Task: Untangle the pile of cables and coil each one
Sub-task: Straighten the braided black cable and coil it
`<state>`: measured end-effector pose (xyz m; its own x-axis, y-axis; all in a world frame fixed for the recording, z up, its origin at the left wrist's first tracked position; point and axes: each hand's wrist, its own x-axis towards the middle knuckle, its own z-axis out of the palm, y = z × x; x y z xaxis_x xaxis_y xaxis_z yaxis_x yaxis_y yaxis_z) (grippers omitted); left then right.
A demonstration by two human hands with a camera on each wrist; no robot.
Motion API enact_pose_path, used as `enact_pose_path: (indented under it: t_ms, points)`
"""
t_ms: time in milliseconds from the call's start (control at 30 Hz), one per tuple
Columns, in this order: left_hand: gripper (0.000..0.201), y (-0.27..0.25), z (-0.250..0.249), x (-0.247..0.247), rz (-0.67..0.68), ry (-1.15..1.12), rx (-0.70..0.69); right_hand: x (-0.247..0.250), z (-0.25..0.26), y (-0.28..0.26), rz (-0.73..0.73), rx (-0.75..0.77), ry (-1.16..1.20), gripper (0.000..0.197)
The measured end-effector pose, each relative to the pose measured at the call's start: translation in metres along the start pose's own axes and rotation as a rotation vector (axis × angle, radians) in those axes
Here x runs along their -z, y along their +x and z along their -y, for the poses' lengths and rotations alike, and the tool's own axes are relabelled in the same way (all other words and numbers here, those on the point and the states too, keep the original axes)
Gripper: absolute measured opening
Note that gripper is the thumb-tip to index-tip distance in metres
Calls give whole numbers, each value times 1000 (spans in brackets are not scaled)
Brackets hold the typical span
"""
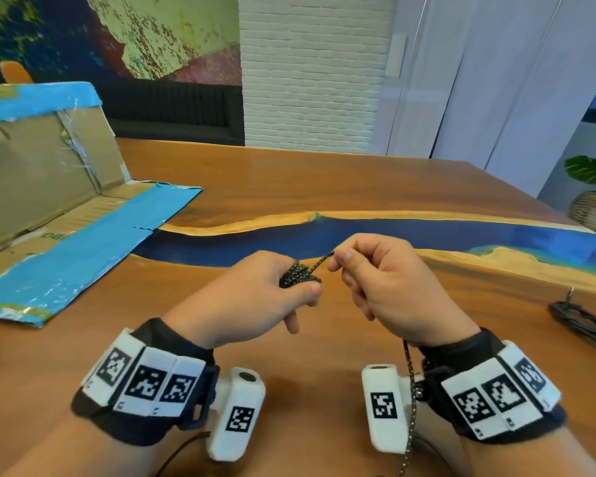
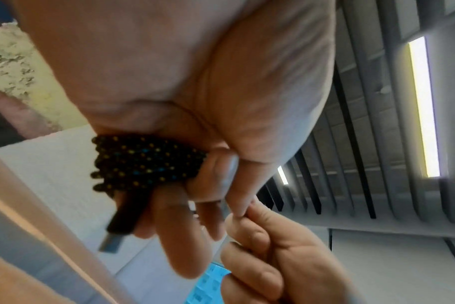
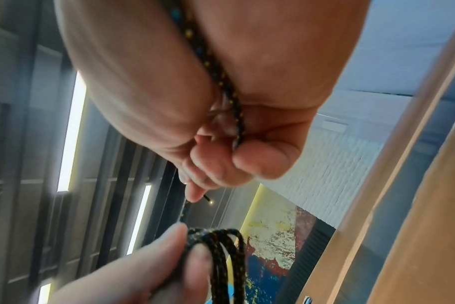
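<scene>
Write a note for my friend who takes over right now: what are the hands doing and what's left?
Left hand grips the coil of speckled cable, wound round its fingers; the plug sticks out below.
Right hand pinches the free cable, which runs through its palm and hangs below the wrist.
Done: several turns wound; another black cable lies coiled on the table at right.
Left: wind the hanging length.

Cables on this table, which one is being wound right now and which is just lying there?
The black braided cable with yellow and blue flecks is being wound, held between the hands. The plain black cable lies untouched at the table's right edge.
</scene>
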<state>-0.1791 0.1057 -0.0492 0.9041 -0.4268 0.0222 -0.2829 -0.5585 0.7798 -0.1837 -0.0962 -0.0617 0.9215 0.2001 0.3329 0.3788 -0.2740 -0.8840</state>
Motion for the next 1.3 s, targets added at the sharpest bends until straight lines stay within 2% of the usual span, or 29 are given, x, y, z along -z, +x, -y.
enact_pose_path:
  t_ms: [67,167,233,300,367,467,567,633,700,800,833,900,967,1100,1200,1233,1300]
  points:
    - [33,0,4,-1,82,-239,-27,-2,-1,1,-51,41,-48,28]
    - [33,-1,5,0,151,-795,-121,-4,-3,2,-121,103,-131,24]
    - [34,-1,3,2,150,-1106,-178,-6,-3,1,-56,64,-93,22]
    - [39,0,1,5,133,-1282,-231,-13,-1,-2,86,-7,-78,29]
    - [43,0,-1,6,59,-1326,-262,-20,1,-5,213,-66,-110,32]
    - [41,4,-2,4,-128,-1231,-282,-29,7,-12,399,-142,-162,33]
    - [21,9,4,3,-292,-875,-234,-33,14,-16,498,-109,-157,22]
    - [22,9,5,0,-310,-604,-140,-27,18,-15,437,-67,-69,24]
    - [27,6,2,-2,-223,-447,-68,-16,18,-11,309,-63,38,25]
    - [68,2,3,-3,-8,-291,-75,-2,12,-5,114,-41,130,20]
    - [73,1,4,-2,56,-300,-78,1,9,-3,41,-41,177,16]
    - [60,0,5,-1,145,-402,-69,5,5,0,-44,-41,245,9]
    - [41,-1,5,0,198,-562,-73,6,4,2,-36,-42,272,12]
    - [36,-1,6,6,218,-1074,-125,8,2,1,-9,-34,331,15]
    - [35,-1,7,14,260,-1394,-309,5,-2,0,26,-77,206,24]
    - [36,-1,6,15,231,-1444,-355,1,-2,-1,63,-111,173,26]
    - [40,1,3,13,50,-1436,-367,-10,-2,-4,158,-160,132,29]
